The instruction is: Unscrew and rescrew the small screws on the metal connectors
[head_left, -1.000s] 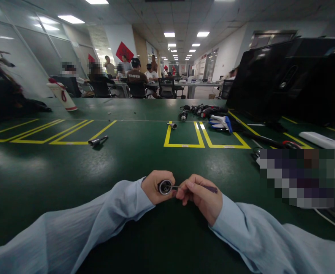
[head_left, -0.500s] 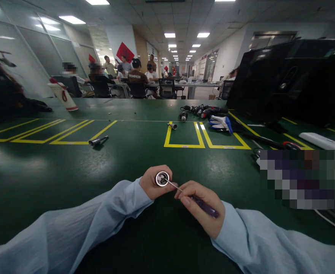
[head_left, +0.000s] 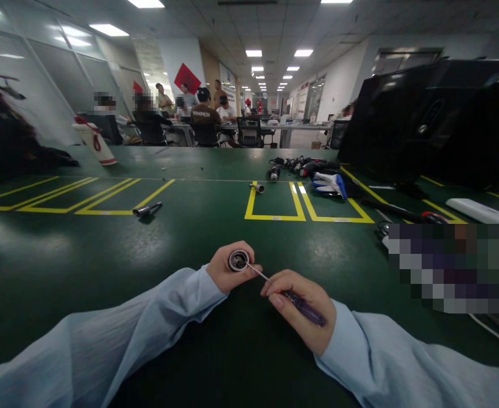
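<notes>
My left hand (head_left: 227, 272) is wrapped round a cylindrical metal connector (head_left: 238, 260), its open round end tilted up towards me. Small dark parts show inside the metal rim; their detail is too small to make out. From the right, my right hand (head_left: 300, 300) grips a screwdriver (head_left: 305, 309) with a dark purple, see-through handle. Its thin shaft slants up and left, and the tip reaches the inside edge of the connector's opening. Whether the tip touches a screw I cannot tell. Both hands are just above the green table (head_left: 168, 249).
A metal connector piece (head_left: 146, 209) lies at left, another (head_left: 257, 187) inside a yellow tape frame. Behind are a cabled metal plug (head_left: 273, 173), a blue-white glove (head_left: 329, 184) and a paper cup (head_left: 96, 144). Black monitors (head_left: 419, 119) stand at right; several people sit beyond.
My left hand has tipped the connector slightly and shifted it a little up and left. The screwdriver tip has moved towards the rim's right side; my right hand is nearly still.
</notes>
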`<state>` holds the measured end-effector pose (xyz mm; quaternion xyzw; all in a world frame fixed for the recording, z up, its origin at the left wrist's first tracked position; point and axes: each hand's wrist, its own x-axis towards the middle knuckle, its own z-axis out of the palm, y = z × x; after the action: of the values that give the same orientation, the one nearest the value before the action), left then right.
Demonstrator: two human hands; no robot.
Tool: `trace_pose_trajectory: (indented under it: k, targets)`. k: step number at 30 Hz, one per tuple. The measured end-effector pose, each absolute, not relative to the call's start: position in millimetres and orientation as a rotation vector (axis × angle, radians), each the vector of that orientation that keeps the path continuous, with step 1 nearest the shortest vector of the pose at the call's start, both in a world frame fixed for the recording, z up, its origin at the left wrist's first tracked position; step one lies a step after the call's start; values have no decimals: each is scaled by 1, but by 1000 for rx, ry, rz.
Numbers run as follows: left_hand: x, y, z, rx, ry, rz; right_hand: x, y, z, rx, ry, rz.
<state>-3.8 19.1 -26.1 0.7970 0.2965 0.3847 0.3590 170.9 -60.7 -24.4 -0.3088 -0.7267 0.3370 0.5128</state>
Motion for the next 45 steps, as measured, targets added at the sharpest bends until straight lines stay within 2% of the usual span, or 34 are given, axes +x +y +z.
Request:
trace_pose_trajectory:
  k: [32, 38, 45]
  targets:
    - [-3, 22, -24, 2017, 923, 1106, 172, -64, -22, -716, -1723, 810]
    - [-10, 36, -23, 2089, 1172, 1171, 173, -65, -21, -746, -1714, 815]
    - [-27, 85, -32, 1931, 1644, 1475, 170, -64, -21, -749, -1726, 828]
